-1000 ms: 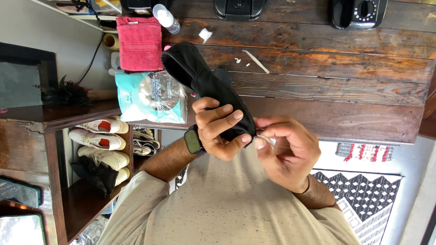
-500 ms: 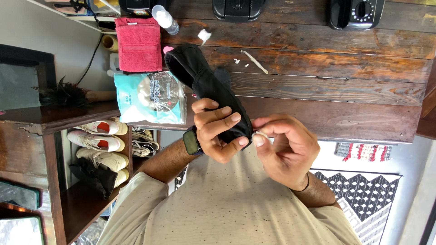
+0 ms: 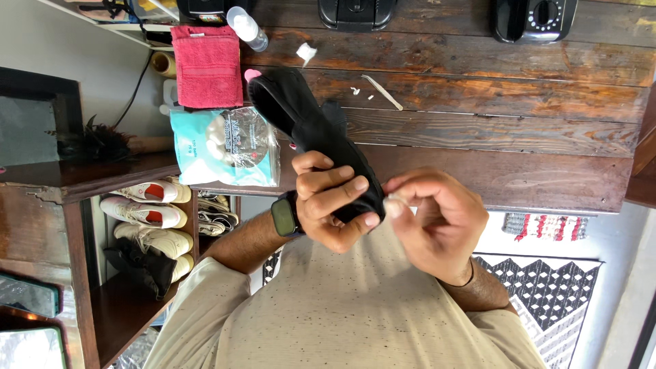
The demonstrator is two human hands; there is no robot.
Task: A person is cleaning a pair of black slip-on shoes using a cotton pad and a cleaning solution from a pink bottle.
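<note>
My left hand [image 3: 333,201], with a dark watch on its wrist, grips a black shoe [image 3: 307,126] near one end. The rest of the shoe sticks out over the dark wooden table [image 3: 492,130]. My right hand [image 3: 434,222] pinches a small white wad [image 3: 393,205] between thumb and fingertips. The wad is pressed against the end of the shoe, right beside my left fingertips. Both hands are held in front of my chest, just off the table's near edge.
On the table lie a teal bag of white pads [image 3: 225,147], a red towel [image 3: 207,65], a small spray bottle [image 3: 247,29], white scraps [image 3: 305,52], a thin white stick [image 3: 383,92] and two black appliances at the far edge. A shelf with shoes [image 3: 147,212] stands on the left.
My right hand has closed in on the end of the shoe and now presses the white wad against it. My left hand keeps its grip on the shoe.
</note>
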